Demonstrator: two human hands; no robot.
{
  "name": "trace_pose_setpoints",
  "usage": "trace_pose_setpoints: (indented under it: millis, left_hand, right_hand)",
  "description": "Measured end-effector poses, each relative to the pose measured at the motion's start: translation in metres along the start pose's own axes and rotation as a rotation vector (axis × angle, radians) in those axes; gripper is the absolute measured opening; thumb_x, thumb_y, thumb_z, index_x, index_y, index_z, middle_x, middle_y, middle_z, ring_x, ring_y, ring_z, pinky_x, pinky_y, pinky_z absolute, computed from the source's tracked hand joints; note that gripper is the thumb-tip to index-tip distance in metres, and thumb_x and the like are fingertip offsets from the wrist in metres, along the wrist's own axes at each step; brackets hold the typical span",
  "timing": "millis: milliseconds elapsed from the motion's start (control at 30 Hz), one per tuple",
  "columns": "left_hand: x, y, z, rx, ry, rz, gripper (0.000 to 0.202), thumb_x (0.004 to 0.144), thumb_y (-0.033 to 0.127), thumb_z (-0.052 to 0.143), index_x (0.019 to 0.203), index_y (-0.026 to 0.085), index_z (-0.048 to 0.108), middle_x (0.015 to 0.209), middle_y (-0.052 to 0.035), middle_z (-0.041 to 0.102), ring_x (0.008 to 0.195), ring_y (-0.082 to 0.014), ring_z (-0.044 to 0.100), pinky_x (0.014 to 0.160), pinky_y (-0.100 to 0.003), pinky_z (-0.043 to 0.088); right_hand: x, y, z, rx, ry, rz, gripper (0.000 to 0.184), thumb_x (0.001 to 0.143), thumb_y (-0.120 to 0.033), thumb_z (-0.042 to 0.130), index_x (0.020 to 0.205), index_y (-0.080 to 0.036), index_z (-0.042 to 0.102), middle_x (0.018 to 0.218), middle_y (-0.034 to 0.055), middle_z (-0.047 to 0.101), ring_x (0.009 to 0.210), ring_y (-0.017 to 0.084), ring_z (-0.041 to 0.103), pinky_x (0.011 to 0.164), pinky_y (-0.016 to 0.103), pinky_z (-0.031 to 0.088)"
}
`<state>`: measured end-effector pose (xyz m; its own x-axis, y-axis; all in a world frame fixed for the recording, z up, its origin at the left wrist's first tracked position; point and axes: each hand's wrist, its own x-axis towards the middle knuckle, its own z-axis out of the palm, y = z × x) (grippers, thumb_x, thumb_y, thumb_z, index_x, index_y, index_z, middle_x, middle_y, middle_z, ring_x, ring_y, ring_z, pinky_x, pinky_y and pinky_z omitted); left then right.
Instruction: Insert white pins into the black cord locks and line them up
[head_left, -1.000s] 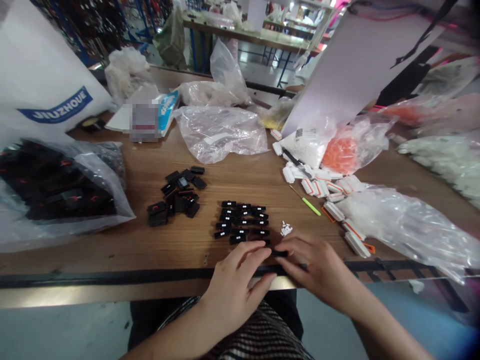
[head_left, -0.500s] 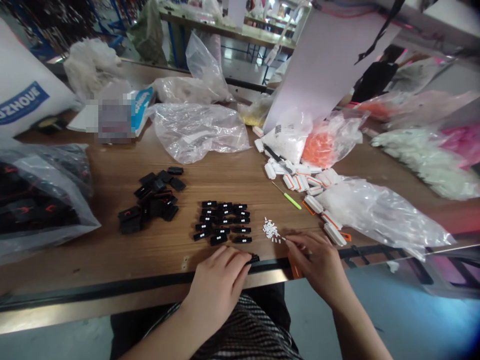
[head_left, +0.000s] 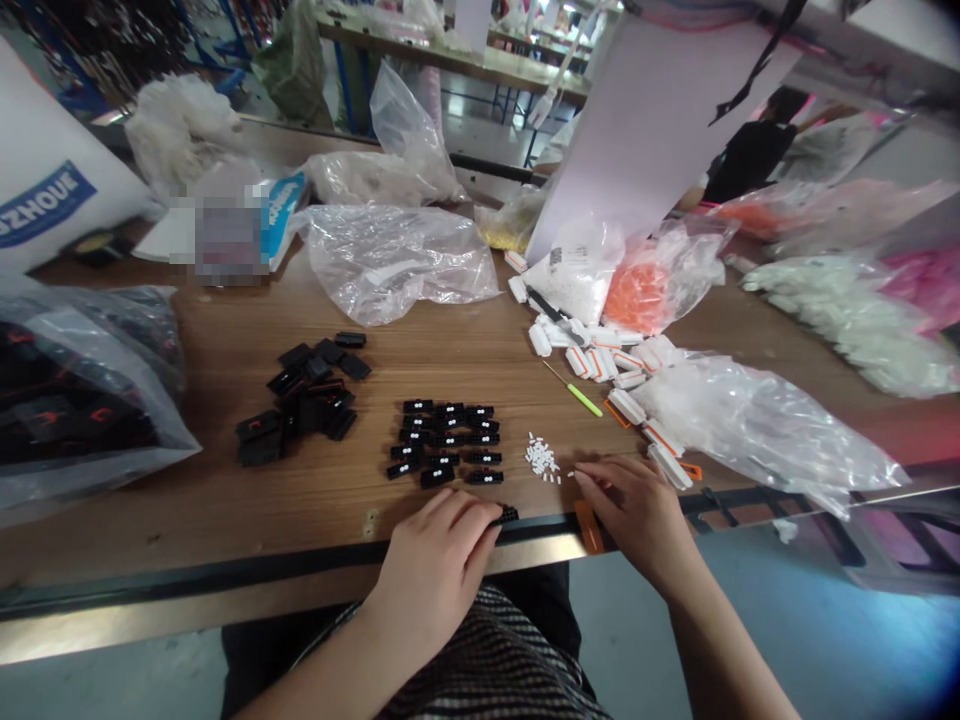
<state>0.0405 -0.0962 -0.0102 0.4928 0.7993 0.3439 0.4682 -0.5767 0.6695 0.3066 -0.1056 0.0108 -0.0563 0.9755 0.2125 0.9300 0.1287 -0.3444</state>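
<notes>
My left hand [head_left: 439, 560] rests at the near table edge, its fingers curled onto a small black connector [head_left: 509, 514]. My right hand [head_left: 637, 510] lies just right of it, fingertips reaching toward a little heap of tiny white pins [head_left: 541, 459]; whether it pinches one I cannot see. An orange piece [head_left: 589, 528] lies under that hand at the edge. Rows of black connectors with white dots [head_left: 446, 443] sit just beyond my left hand. A looser pile of black housings [head_left: 304, 395] lies further left.
A bag of black parts [head_left: 75, 390] fills the left side. Clear bags [head_left: 397, 260], an orange-filled bag [head_left: 645, 290], white-and-orange parts [head_left: 607, 362] and a green-handled pick [head_left: 576, 391] lie to the right. A wooden table [head_left: 225, 500] has a metal front rim.
The view swung a second ago and has held since. My right hand has left the black connector and moved right, toward the white pins; my left hand stays on the connector.
</notes>
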Motion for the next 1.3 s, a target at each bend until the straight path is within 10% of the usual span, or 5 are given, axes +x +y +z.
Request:
trace_pose_setpoints:
  millis: [367, 667, 1300]
  left_hand:
    - [-0.001, -0.001, 0.001, -0.017, -0.001, -0.025, 0.011, 0.094, 0.016, 0.056, 0.102, 0.019, 0.062, 0.094, -0.004, 0.067, 0.087, -0.0222, 0.064, 0.076, -0.042, 0.058]
    - [-0.002, -0.002, 0.002, 0.051, -0.024, -0.066, 0.007, 0.094, 0.02, 0.056, 0.098, 0.02, 0.061, 0.089, -0.0042, 0.066, 0.083, -0.0227, 0.064, 0.073, -0.04, 0.057]
    - [-0.001, -0.002, 0.001, 0.063, -0.046, -0.093, 0.005, 0.09, 0.016, 0.059, 0.094, 0.019, 0.059, 0.088, -0.0036, 0.065, 0.083, -0.0236, 0.064, 0.071, -0.041, 0.057]
  right_hand:
    - [0.0, -0.017, 0.007, 0.15, -0.005, 0.15, 0.016, 0.088, -0.032, 0.063, 0.078, -0.023, 0.072, 0.074, 0.0019, 0.07, 0.07, 0.019, 0.063, 0.073, 0.037, 0.043]
    - [0.003, -0.078, 0.0, 0.354, -0.205, -0.161, 0.013, 0.094, -0.02, 0.055, 0.086, -0.022, 0.066, 0.082, 0.001, 0.068, 0.08, 0.017, 0.06, 0.077, 0.034, 0.039]
    - [0.011, -0.092, 0.001, 0.029, -0.25, -0.381, 0.026, 0.097, -0.017, 0.046, 0.084, -0.02, 0.069, 0.077, 0.004, 0.065, 0.076, 0.018, 0.056, 0.078, 0.036, 0.035]
